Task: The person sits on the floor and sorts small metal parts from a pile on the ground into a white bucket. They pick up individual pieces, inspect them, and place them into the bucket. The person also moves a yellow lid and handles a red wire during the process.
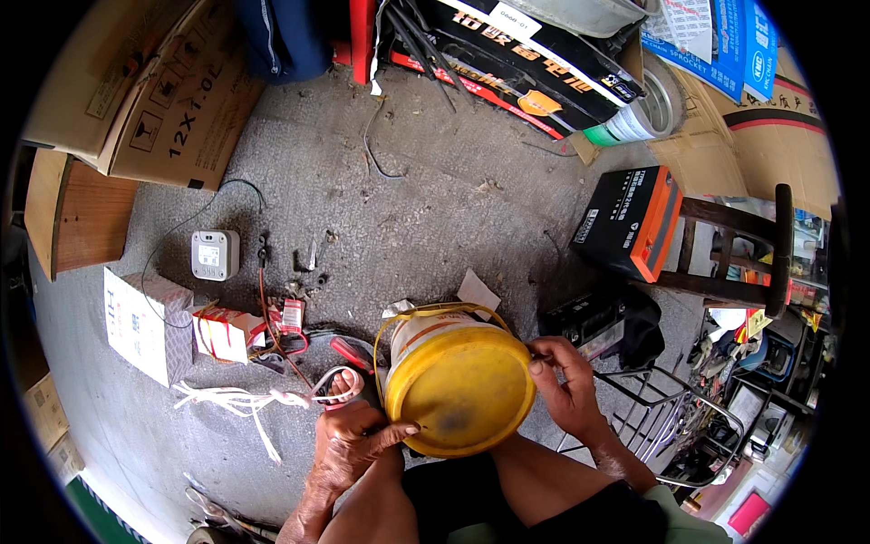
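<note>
A white bucket [413, 332] with a yellow lid [471, 385] is tilted between my knees, its lid turned up toward me. A yellow handle [385, 328] arcs around its far side. My left hand [349, 442] grips the lid's near-left rim, fingers curled below and thumb lying on top. On the opposite side, my right hand [564, 385] pinches the lid's right rim between thumb and bent fingers. The lid covers the bucket's mouth, so the inside is hidden. Left of the bucket lies a red-handled tool [350, 354], partly hidden.
White straps [240, 399] lie left of my foot, near small red-and-white boxes [227, 331] and a grey square device [215, 255]. A black-and-orange battery box [628, 222] rests by a dark wooden stool [725, 245]. A metal rack [652, 422] stands right. Cartons [186, 100] fill the far left.
</note>
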The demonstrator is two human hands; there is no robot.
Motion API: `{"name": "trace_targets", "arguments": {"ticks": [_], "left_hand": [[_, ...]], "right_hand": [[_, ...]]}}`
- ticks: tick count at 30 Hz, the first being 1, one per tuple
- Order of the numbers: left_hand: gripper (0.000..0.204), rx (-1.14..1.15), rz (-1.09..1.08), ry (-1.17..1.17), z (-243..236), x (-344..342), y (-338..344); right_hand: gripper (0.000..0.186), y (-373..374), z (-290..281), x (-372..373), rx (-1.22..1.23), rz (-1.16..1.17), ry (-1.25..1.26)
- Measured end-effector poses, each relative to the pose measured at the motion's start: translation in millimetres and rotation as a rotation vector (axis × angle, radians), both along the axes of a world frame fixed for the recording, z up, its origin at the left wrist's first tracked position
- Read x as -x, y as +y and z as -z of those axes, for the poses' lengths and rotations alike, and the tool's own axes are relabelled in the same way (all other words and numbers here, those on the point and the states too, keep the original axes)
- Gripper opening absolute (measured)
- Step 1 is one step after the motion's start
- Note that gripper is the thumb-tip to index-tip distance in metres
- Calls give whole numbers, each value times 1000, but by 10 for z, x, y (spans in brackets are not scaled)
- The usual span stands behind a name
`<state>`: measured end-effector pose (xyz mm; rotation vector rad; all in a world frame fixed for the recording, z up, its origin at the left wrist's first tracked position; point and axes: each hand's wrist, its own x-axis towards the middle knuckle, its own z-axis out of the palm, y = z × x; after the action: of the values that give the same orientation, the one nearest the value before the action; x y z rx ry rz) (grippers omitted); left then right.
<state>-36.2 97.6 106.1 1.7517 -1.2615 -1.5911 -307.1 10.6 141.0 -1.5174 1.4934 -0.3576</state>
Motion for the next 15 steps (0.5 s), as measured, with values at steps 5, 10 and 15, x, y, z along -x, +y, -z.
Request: {"name": "trace_targets", "arguments": {"ticks": [5,10,15], "left_hand": [[32,-36,121,-1,110,-4,69],[32,-173,20,378,227,69,188],[30,-115,-67,516,172,174,136]], "right_hand": [[51,164,156,17,110,-99,117],[64,541,422,193,-575,160,-352],[61,476,301,123,-843,146,-547]]}}
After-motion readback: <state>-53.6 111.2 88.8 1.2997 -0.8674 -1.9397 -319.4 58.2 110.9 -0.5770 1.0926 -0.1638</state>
